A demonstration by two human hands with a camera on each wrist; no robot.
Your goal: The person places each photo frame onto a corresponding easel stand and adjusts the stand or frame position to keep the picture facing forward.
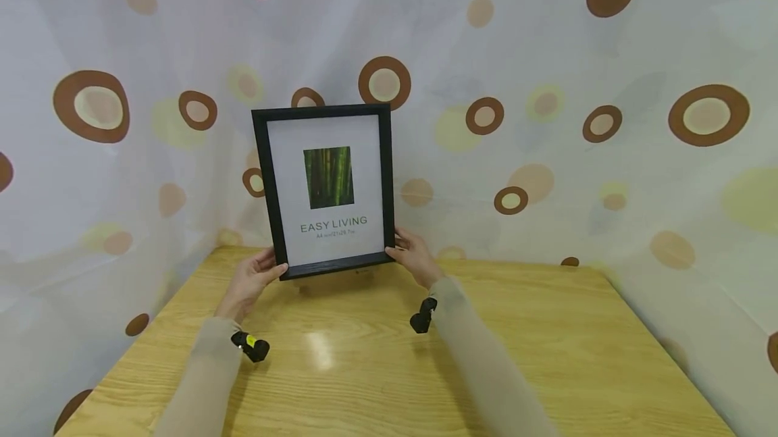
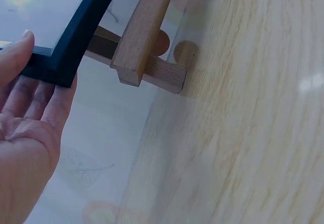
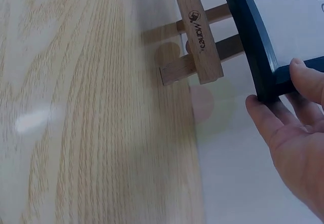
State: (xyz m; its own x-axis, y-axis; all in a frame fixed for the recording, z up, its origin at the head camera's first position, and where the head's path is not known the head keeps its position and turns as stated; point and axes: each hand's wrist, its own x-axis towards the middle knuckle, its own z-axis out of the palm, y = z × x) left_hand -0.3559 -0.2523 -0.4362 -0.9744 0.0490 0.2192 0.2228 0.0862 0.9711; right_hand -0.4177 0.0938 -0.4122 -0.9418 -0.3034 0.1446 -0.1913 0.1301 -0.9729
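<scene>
A black picture frame [image 1: 389, 173] with a white insert, a green bamboo picture and the words EASY LIVING is held upright, tilted a little, near the back of the table. My left hand [image 1: 250, 281] grips its lower left corner, thumb on the front and fingers behind. At the lower right corner my right hand [image 1: 416, 258] pinches it the same way. Close by the frame's bottom edge is a wooden easel [image 2: 144, 31], its ledge showing in both wrist views. In the right wrist view the easel ledge [image 3: 197, 36] carries printed lettering. Most of the easel is hidden behind the frame.
The wooden table [image 1: 340, 369] has a glossy top that reflects light. A pale curtain [image 1: 547, 38] with brown and yellow circles stands behind the table and along both sides. Black wrist cameras [image 1: 250, 347] are strapped over the sleeves.
</scene>
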